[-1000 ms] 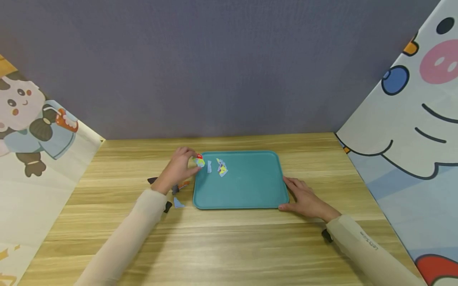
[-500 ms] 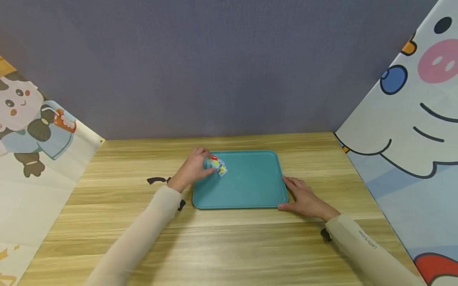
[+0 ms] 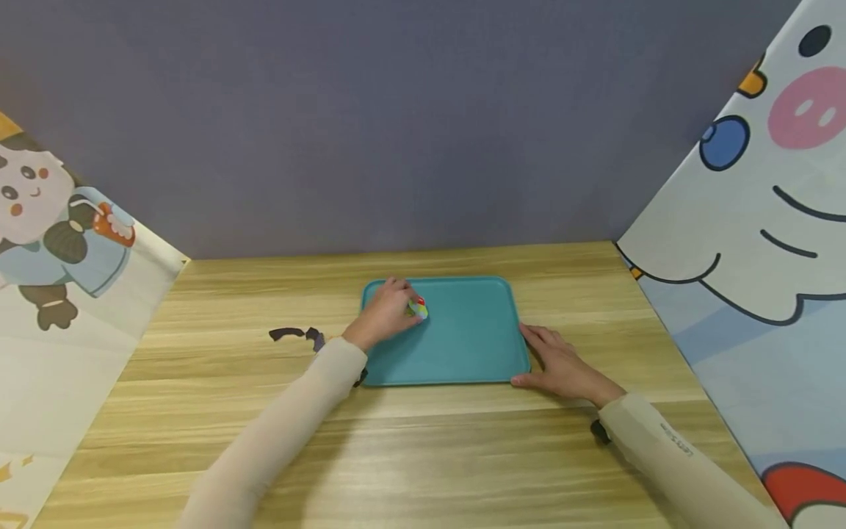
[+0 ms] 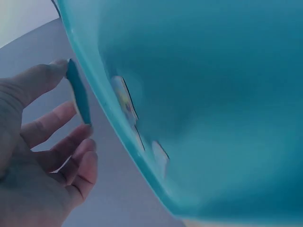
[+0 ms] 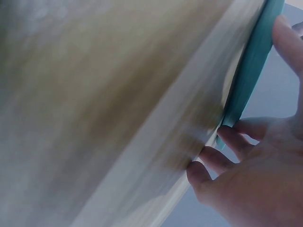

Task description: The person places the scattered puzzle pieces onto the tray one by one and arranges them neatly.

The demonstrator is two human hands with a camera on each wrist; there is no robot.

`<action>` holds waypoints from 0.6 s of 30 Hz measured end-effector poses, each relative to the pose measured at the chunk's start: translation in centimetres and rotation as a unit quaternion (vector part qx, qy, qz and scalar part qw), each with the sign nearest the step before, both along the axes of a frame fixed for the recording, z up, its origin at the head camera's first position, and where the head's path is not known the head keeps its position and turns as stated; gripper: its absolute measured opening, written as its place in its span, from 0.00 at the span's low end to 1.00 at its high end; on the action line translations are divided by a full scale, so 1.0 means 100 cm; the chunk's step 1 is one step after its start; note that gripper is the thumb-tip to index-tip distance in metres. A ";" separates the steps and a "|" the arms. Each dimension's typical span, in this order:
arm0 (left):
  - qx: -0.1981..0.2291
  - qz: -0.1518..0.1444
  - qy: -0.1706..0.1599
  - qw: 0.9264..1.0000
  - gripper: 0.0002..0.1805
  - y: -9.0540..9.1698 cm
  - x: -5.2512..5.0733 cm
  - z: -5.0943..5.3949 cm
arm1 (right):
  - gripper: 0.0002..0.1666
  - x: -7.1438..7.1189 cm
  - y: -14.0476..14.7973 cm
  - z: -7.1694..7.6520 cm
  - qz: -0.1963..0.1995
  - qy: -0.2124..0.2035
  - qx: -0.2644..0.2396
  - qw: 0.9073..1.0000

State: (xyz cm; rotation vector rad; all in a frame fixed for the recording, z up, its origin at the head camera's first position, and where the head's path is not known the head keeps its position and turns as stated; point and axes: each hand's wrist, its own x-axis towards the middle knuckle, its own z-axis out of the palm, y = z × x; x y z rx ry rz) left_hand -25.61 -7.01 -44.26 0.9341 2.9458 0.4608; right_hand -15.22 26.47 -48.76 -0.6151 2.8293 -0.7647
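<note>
Over the person's head camera I see a teal rectangular tray [image 3: 472, 330] with rounded corners on a wood-grain surface [image 3: 410, 455]. Above the left part of the tray is the left hand [image 3: 386, 312], thumb and fingers closed lightly on a small flat piece with red, yellow-green and pale blue printing [image 3: 421, 307]. The right hand [image 3: 558, 365] is at the tray's near right corner, relaxed and partly spread, touching the rim and gripping nothing that I can make out. Both arms wear cream sleeves [image 3: 681, 441]. Left of the tray, well apart from it, lies a curved black flat piece [image 3: 286, 333], and between that and the tray, a bent dark grey flat piece [image 3: 316, 338]. Behind the tray rises a grey-purple fabric partition [image 3: 423, 132]; cartoon-printed panels [image 3: 806, 110] stand to either side of it.

At the left wrist, the printed piece shows nearly edge-on, pinched between thumb and fingertips, the remaining fingers loosely bent. A few thin pale pieces [image 4: 125, 97] lie inside the tray, near its rim; whether the held piece touches the tray I can't tell.

At the right wrist, the thumb meets the tray's edge, and other fingertips rest at the tray's side and the surface beside it.
</note>
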 end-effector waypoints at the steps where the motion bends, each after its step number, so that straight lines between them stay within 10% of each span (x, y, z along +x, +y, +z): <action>1: -0.007 -0.001 -0.004 1.000 0.17 0.003 -0.001 -0.001 | 0.61 0.000 0.000 0.000 0.000 0.000 0.000 1.000; 18: -0.028 -0.020 -0.015 0.999 0.15 0.028 -0.015 -0.012 | 0.61 0.000 -0.002 0.002 -0.002 -0.001 0.001 1.000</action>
